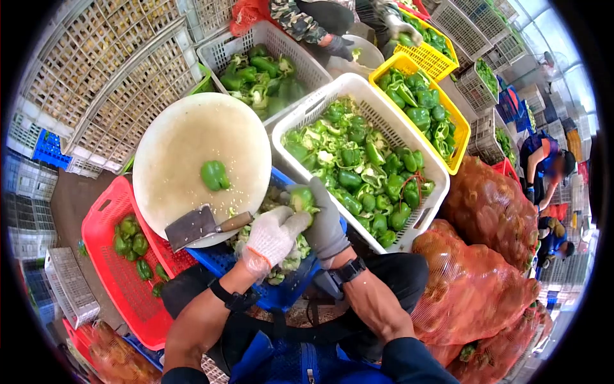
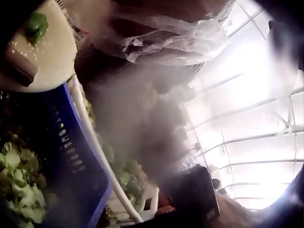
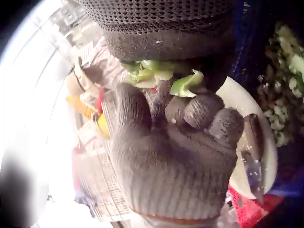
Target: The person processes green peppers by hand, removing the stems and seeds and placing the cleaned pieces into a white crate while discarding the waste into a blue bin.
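My left hand (image 1: 274, 235), in a white knit glove with clear plastic at the cuff, meets my right hand (image 1: 325, 221), in a grey glove, over a blue crate (image 1: 300, 291). Between them is a green bell pepper (image 1: 302, 200), gripped by the right hand, with the left hand's curled fingers pinching its opened end. Pale flesh and torn green bits of it show in the right wrist view between the gloves. Pepper cores (image 1: 291, 261) fill the crate below. Another whole pepper (image 1: 215, 175) sits on a round white board (image 1: 173, 128) beside a cleaver (image 1: 193, 227) with a wooden handle.
Right of the hands stands a white crate (image 1: 419, 238) of opened peppers; a yellow crate (image 1: 462, 144) is behind it. Red mesh sacks (image 1: 473, 281) lie at the right. A red crate (image 1: 105, 281) with some peppers is at the left. Another person's gloved hands (image 1: 339, 48) work opposite.
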`<state>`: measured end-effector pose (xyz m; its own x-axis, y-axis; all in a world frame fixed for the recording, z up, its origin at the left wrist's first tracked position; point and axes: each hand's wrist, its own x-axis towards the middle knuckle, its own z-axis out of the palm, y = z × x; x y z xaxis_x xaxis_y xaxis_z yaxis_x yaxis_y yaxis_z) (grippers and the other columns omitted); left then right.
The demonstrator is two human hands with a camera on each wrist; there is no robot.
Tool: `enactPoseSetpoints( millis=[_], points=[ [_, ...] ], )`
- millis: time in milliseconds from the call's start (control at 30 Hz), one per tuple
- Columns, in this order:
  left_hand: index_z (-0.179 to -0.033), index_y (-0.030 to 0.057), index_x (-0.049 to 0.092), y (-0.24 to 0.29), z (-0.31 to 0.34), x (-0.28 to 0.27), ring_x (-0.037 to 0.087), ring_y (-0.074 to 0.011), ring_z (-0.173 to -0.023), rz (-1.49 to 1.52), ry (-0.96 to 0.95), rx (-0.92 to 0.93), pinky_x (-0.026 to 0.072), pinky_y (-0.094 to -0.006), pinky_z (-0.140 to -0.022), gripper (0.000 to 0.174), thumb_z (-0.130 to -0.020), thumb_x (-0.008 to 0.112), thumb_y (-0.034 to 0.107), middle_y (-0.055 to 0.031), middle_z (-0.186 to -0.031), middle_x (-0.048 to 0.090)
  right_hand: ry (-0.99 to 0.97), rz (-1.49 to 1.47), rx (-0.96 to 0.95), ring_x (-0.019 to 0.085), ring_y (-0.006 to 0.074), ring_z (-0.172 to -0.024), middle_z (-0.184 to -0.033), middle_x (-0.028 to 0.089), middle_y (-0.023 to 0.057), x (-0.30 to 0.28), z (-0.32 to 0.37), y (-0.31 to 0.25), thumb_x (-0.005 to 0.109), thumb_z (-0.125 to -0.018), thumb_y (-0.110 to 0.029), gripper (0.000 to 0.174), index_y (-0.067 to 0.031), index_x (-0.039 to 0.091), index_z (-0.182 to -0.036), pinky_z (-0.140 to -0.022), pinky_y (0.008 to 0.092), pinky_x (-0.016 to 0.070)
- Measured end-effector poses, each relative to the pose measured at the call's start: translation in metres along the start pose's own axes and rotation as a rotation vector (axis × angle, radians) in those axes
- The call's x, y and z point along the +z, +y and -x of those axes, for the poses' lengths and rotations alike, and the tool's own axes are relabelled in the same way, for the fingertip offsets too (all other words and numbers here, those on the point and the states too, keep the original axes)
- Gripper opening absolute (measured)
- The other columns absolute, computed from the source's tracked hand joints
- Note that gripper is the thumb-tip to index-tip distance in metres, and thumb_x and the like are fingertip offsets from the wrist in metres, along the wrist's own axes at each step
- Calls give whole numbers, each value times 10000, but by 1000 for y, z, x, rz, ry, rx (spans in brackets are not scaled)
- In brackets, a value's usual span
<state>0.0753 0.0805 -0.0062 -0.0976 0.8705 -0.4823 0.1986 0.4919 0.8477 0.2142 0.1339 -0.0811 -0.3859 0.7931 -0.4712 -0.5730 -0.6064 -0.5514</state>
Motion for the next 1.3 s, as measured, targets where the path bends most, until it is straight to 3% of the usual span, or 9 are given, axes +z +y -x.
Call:
enactPoseSetpoints(
  millis=[100, 200, 233, 367, 600, 767, 967, 1267, 1300],
  points=[
    [-1174, -38, 762, -12, -5, 0, 729, -212, -794, -7, 216, 207, 590, -370, -764, 417, -961, 813, 316, -153, -878, 754, 22, -271, 74, 740, 215, -1018, -1113, 786, 115, 2, 5, -4, 507, -1192, -459, 552, 35, 752, -1224, -960, 371, 602],
    [-1237, -29, 764, -12, -1, 7, 726, -183, -814, 51, 121, 204, 590, -349, -783, 428, -941, 825, 274, -146, -935, 779, 63, 51, -101, 739, 229, -1049, -1133, 785, 128, -3, 7, 2, 478, -1201, -466, 571, 40, 728, -1285, -1000, 368, 589],
    [-1407, -62, 686, -8, 1, 3, 714, -140, -930, 177, -8, 36, 591, -298, -812, 496, -965, 794, 134, -111, -1161, 779, 51, 210, -190, 724, 218, -1076, -1177, 771, 126, -4, 8, 4, 477, -1203, -457, 555, 32, 714, -1318, -1018, 362, 575],
    [-1496, -36, 613, -26, -4, 4, 683, -136, -1006, 526, -35, 57, 571, -283, -814, 591, -941, 778, 82, -88, -1206, 715, -14, 721, -444, 653, 159, -1186, -1349, 697, 86, 9, 23, 7, 504, -1205, -413, 490, -15, 664, -1442, -1070, 333, 527],
    [-1401, -13, 636, -16, 2, -6, 603, -98, -794, 686, -3, 32, 475, -244, -643, 545, -874, 765, 30, -38, -1047, 658, -54, 456, -273, 641, 125, -1173, -1299, 714, 51, 18, 28, 13, 638, -1152, -432, 495, -5, 680, -1399, -1049, 313, 531],
    [-1383, -45, 638, -10, -1, -3, 682, -127, -872, 503, 48, -33, 547, -256, -677, 544, -894, 827, 97, -60, -1059, 715, 213, 527, -347, 690, 120, -1012, -1112, 777, 58, 16, 24, 28, 700, -1123, -342, 390, 20, 762, -1255, -915, 300, 577],
    [-1408, -47, 615, -19, -5, -10, 716, -174, -917, 631, -37, -197, 592, -285, -664, 490, -966, 791, 71, -89, -1161, 706, 209, 744, -531, 718, 213, -1112, -1221, 758, 143, 14, 20, 26, 743, -1083, -252, 316, 16, 749, -1250, -990, 358, 572],
    [-1358, 1, 672, -30, 3, -12, 673, -134, -864, 869, -190, -219, 517, -245, -673, 405, -996, 782, 142, -56, -1126, 706, 30, 826, -586, 691, 158, -1125, -1270, 748, 95, 14, 20, 12, 614, -1138, -213, 294, -7, 718, -1320, -1006, 316, 557],
    [-1358, 1, 672, -29, 2, -13, 673, -134, -864, 866, -186, -214, 517, -245, -673, 405, -996, 782, 142, -56, -1126, 706, 56, 679, -468, 707, 288, -1216, -1314, 729, 163, 15, 19, 14, 699, -1072, -183, 299, 2, 735, -1304, -1102, 373, 540]
  ],
)
